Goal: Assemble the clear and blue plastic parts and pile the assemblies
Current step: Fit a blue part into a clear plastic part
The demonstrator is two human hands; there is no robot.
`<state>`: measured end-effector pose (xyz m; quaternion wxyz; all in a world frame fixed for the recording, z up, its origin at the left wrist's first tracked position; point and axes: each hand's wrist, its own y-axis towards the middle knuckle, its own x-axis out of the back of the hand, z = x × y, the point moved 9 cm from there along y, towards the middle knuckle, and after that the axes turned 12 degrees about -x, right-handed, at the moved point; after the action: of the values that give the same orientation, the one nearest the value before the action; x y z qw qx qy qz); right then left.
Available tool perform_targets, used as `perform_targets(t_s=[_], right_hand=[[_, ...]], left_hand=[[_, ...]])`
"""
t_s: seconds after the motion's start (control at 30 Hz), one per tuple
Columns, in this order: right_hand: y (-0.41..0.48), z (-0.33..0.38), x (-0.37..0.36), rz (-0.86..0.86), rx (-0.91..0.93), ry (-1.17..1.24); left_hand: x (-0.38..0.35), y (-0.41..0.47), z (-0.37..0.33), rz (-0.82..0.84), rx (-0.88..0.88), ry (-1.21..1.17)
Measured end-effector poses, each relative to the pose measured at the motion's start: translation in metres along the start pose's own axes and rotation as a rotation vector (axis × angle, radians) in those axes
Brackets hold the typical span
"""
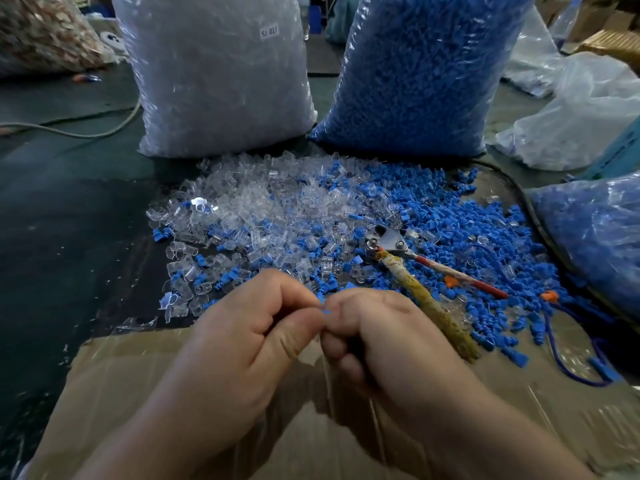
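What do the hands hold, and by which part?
Left hand and right hand pinch a small blue part between them; only a sliver shows, so which end cannot be told.

The left hand [249, 341] and right hand [384, 337] meet fingertip to fingertip, with the forearms converging from below. The left thumb and forefinger pinch a blue part [325, 310]. The right hand's fingers curl tight, gripping the part's other side.
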<state>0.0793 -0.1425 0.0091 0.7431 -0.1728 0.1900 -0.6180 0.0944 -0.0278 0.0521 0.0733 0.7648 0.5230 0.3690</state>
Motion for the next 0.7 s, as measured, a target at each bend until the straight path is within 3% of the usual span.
perform_targets(t_s=[0.07, 0.13, 0.2, 0.27, 0.37, 0.47, 0.53, 0.6, 0.7], right_hand=[[-0.002, -0.014, -0.013, 0.233, -0.229, 0.271], [-0.006, -0.015, -0.012, 0.276, -0.277, 0.166], [-0.004, -0.007, 0.008, 0.056, -0.158, -0.324], [-0.004, 0.014, 0.023, -0.244, 0.083, -0.833], [-0.006, 0.021, 0.025, -0.473, 0.218, -1.195], [-0.002, 0.015, 0.017, -0.530, 0.273, -1.287], [0.003, 0.018, 0.013, -0.577, 0.295, -1.292], [0.009, 0.023, 0.013, -0.624, 0.296, -1.304], [0.021, 0.024, 0.009, -0.619, 0.313, -1.357]], left_hand=[[-0.001, 0.001, -0.010, 0.039, -0.105, 0.020], [0.001, -0.001, -0.007, 0.119, -0.090, -0.039], [0.000, -0.006, 0.008, 0.252, 0.052, -0.060], [-0.008, -0.014, 0.020, 0.425, 0.120, 0.025], [-0.022, -0.016, 0.023, 0.546, 0.071, 0.200], [-0.019, -0.018, 0.029, 0.519, 0.200, 0.159], [-0.003, -0.015, 0.035, 0.388, 0.258, 0.186], [0.014, -0.010, 0.039, 0.263, 0.240, 0.353], [0.009, -0.004, 0.039, 0.263, 0.182, 0.647]])
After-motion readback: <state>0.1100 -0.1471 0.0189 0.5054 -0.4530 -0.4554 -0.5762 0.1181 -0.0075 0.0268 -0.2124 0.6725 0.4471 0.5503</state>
